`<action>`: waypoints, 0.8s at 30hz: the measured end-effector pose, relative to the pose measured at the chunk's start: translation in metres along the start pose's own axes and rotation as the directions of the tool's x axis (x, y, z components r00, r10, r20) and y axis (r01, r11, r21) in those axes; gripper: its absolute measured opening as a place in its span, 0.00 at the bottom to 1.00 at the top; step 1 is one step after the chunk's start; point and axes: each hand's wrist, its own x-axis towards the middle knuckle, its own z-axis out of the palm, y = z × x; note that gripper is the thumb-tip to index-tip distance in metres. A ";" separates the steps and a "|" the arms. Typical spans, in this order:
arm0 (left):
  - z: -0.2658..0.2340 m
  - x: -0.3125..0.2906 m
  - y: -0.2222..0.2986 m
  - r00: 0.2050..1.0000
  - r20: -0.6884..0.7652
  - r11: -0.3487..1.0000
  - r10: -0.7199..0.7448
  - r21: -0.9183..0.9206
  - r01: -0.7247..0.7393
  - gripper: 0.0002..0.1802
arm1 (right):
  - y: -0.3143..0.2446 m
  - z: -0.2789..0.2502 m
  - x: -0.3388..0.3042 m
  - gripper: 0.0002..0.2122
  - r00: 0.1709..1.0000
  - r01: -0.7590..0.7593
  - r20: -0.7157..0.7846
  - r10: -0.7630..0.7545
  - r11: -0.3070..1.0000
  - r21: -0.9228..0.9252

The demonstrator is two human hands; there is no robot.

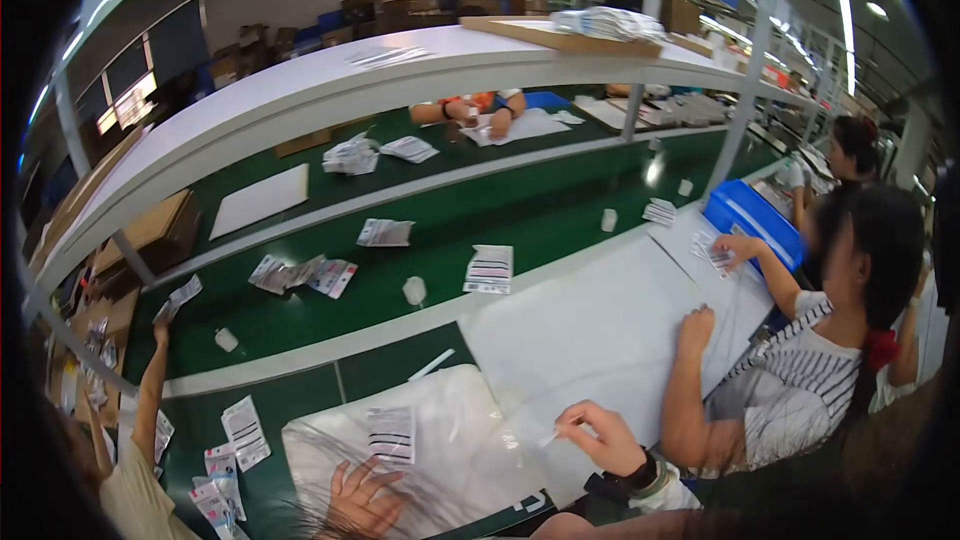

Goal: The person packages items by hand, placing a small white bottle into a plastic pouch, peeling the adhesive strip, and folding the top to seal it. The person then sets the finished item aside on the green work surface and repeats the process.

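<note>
My left hand (365, 500) lies with fingers spread on a white sheet (450, 495), at the lower edge of a flat printed packet (390, 435). My right hand (600, 437), with a dark band at the wrist, is raised over the right side of the sheet. Its thumb and fingertips pinch a small whitish piece (548, 439), too small to make out clearly. Several more printed packets (222, 480) lie loosely on the green tabletop left of the sheet.
Beyond a pale rail, a green belt (440, 285) carries scattered packets (385, 232) and small white pieces (414, 290). A white shelf (300, 90) spans above. At right, a co-worker (790, 380) handles packets beside a blue bin (752, 225). Another person's arm (150, 390) reaches in at left.
</note>
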 end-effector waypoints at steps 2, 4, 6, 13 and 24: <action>0.010 -0.018 -0.003 0.994 -0.011 0.994 -0.113 -0.011 0.113 0.15 | 0.013 -0.002 0.016 0.04 0.999 0.051 -0.008 -0.052 0.990 -0.131; 0.022 -0.014 -0.013 0.967 -0.164 0.931 -0.197 -0.341 0.132 0.12 | 0.011 -0.008 0.029 0.04 0.997 -0.013 -0.079 0.000 0.986 -0.167; 0.027 -0.018 -0.019 0.945 -0.184 0.889 -0.271 -0.423 0.173 0.12 | 0.001 -0.003 0.038 0.04 0.994 -0.025 -0.109 0.015 0.995 -0.093; 0.032 0.010 -0.070 0.893 -0.229 0.766 -0.386 -0.619 0.173 0.10 | -0.013 0.026 0.104 0.06 1.000 -0.003 0.018 0.006 0.978 -0.206; 0.090 0.112 -0.080 0.798 -0.255 0.720 -0.546 -0.629 0.292 0.15 | 0.049 0.136 0.217 0.08 0.944 0.209 0.328 -0.017 0.801 -0.561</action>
